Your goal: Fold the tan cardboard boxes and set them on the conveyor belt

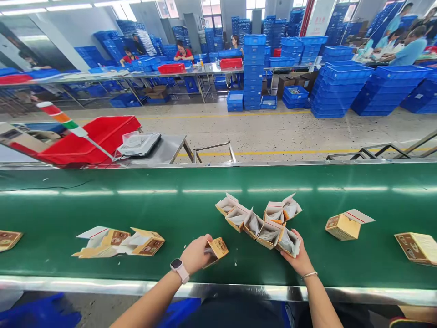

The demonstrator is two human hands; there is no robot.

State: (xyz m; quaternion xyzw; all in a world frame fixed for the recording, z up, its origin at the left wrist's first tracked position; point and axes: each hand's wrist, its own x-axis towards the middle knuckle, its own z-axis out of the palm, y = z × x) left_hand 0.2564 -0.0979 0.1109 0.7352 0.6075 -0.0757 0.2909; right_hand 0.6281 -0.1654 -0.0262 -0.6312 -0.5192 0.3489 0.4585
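Observation:
My left hand (195,256), a watch on its wrist, grips a small brown-and-yellow carton (218,248) low over the green conveyor belt (191,205). My right hand (302,259) is closed round an open carton (288,242) with a grey pouch inside. That carton stands at the near end of a slanting row of several open cartons (252,224), their flaps up and pouches visible in them. Behind the row, touching it, are two more open cartons (282,210). Most of the fingers of my left hand are hidden behind its carton.
Two cartons (119,242) lie on the belt at left, another carton (344,226) and a carton (416,248) at right. A metal rail (239,291) edges the belt. Beyond are a red bin (99,136), blue crate stacks (254,73) and people at tables.

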